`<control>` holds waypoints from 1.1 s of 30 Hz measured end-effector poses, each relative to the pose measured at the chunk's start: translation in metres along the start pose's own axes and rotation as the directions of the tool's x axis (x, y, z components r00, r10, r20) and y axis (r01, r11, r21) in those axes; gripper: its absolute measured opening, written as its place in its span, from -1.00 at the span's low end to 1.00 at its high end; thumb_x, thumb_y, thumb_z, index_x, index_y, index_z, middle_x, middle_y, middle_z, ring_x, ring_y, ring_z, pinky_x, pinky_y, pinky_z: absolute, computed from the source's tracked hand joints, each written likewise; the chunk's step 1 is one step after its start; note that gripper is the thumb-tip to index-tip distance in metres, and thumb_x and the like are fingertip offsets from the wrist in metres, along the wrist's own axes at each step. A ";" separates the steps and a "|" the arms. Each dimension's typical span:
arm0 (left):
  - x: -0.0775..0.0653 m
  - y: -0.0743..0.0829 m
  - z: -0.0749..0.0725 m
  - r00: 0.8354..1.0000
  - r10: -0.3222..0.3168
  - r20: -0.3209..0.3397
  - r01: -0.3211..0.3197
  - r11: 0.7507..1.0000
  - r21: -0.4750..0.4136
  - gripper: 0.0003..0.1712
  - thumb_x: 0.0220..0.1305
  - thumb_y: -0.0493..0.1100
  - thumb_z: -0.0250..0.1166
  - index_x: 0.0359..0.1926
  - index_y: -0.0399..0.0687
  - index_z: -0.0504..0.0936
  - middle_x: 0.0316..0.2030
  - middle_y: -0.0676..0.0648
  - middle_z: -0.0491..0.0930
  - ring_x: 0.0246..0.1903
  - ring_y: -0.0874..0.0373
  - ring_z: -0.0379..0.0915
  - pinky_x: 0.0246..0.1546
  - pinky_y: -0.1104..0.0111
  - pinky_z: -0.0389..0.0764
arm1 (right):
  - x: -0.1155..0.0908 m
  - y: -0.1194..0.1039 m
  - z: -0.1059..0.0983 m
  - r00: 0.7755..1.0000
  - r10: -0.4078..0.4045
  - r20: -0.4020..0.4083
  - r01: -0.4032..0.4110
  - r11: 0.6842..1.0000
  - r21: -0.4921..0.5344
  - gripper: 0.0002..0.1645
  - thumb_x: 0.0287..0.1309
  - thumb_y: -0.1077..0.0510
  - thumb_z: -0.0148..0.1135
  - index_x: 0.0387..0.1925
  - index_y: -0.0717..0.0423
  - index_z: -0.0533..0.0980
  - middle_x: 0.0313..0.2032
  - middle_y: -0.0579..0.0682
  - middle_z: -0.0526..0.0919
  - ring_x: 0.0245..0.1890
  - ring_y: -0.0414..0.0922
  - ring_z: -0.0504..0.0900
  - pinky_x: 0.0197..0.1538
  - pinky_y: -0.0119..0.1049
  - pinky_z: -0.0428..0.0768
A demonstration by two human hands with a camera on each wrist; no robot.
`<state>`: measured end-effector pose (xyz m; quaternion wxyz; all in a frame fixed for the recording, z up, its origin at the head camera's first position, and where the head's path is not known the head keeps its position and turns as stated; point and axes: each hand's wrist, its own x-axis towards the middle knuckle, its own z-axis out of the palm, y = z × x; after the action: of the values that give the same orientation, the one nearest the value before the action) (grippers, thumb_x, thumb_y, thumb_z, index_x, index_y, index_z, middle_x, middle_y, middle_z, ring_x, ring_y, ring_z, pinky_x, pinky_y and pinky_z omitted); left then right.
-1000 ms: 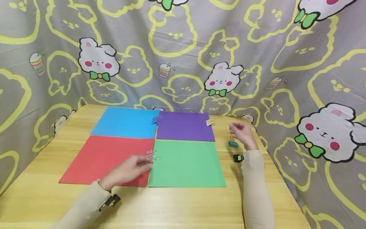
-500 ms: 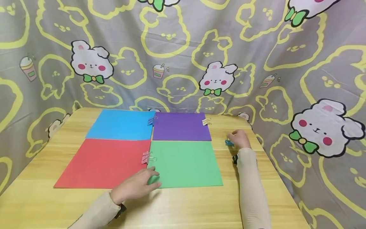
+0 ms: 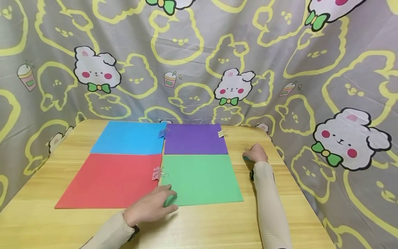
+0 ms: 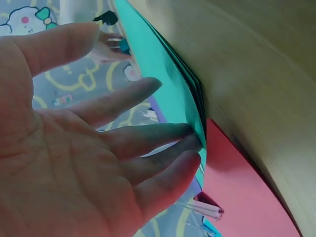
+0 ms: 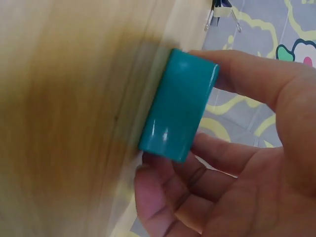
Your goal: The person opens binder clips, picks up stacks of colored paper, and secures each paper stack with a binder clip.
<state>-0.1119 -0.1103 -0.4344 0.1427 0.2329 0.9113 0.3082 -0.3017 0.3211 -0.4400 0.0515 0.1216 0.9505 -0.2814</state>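
Observation:
In the head view my right hand [image 3: 258, 153] is at the right of the table, with a teal binder clip [image 5: 180, 106] pinched between thumb and fingers, just by the wood. Its smooth spine faces the right wrist camera. My left hand [image 3: 150, 206] has its fingers loosely spread over the front left corner of the green paper [image 3: 202, 180]. In the left wrist view the fingertips lie against this stack of several sheets, and nothing is gripped. A pink binder clip [image 3: 157, 173] bites the right edge of the red paper [image 3: 109, 181], beyond the left hand.
Blue paper [image 3: 125, 138] and purple paper [image 3: 196, 139] lie behind, edge to edge with the front pair. A blue binder clip [image 3: 161, 134] sits between them, and a cream binder clip [image 3: 222, 134] on the purple paper's right edge. A patterned curtain [image 3: 192, 52] hangs around the table.
My left hand has drawn back from beside the pink clip to the green paper's front corner, its fingers spreading. My right hand has come down and taken hold of the teal binder clip.

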 end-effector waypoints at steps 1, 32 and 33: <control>0.000 0.001 0.000 1.000 0.002 0.001 -0.002 1.000 0.002 -0.44 0.40 0.09 0.35 0.22 -0.21 0.62 0.43 -0.41 0.37 0.49 -0.36 0.20 0.40 -0.31 0.35 | 0.000 0.001 -0.001 1.000 0.001 0.010 -0.001 1.000 0.001 -0.48 0.20 0.04 0.36 -0.73 -0.02 0.28 -0.73 -0.16 0.17 -0.65 -0.16 0.19 -0.55 -0.30 0.30; 0.020 0.008 0.008 1.000 0.030 0.009 -0.031 0.999 0.017 -0.46 0.41 0.08 0.34 0.22 -0.17 0.61 0.45 -0.41 0.33 0.50 -0.33 0.19 0.37 -0.26 0.43 | 0.004 0.029 -0.016 0.994 -0.070 0.085 0.071 0.997 -0.007 -0.75 0.30 0.07 0.20 -0.26 0.21 0.46 -0.33 0.11 0.53 -0.38 -0.05 0.47 -0.32 -0.26 0.47; 0.020 0.008 0.008 1.000 0.029 0.009 -0.030 0.999 0.016 -0.46 0.41 0.08 0.34 0.22 -0.17 0.61 0.45 -0.41 0.33 0.50 -0.33 0.20 0.37 -0.26 0.43 | 0.004 0.029 -0.016 0.994 -0.068 0.084 0.068 0.998 0.002 -0.77 0.28 0.09 0.23 -0.36 0.15 0.41 -0.41 0.02 0.45 -0.43 -0.09 0.41 -0.36 -0.29 0.43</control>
<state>-0.1227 -0.0907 -0.4379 0.1404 0.2489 0.9096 0.3017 -0.2984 0.3543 -0.4425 0.0817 0.0774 0.9511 -0.2875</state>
